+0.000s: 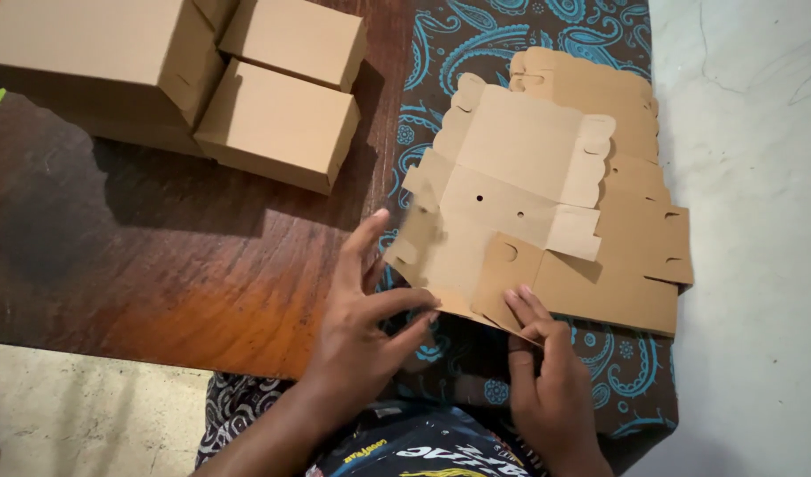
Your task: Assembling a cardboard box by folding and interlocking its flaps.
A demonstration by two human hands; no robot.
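Far left we see folded brown boxes (277,124) stacked on the wooden table (158,265), the biggest cut off by the top and left edges, so we can't count them for sure. Next, the left hand (361,327), fingers spread, index and thumb tips pinching the near left edge of the flat cardboard sheet (511,203). That unfolded box blank lies on a stack of more blanks (635,274) over a dark cloth with blue paisley (494,44), right part of the table. The blanks underneath are mostly hidden, number unclear. The right hand (551,380) presses fingertips on the sheet's near edge, a flap (503,278) lifted there; thumb hidden, grip beneath the edge hard to tell. Far right is pale floor (750,221). Wrists and lap are cut off at the bottom.
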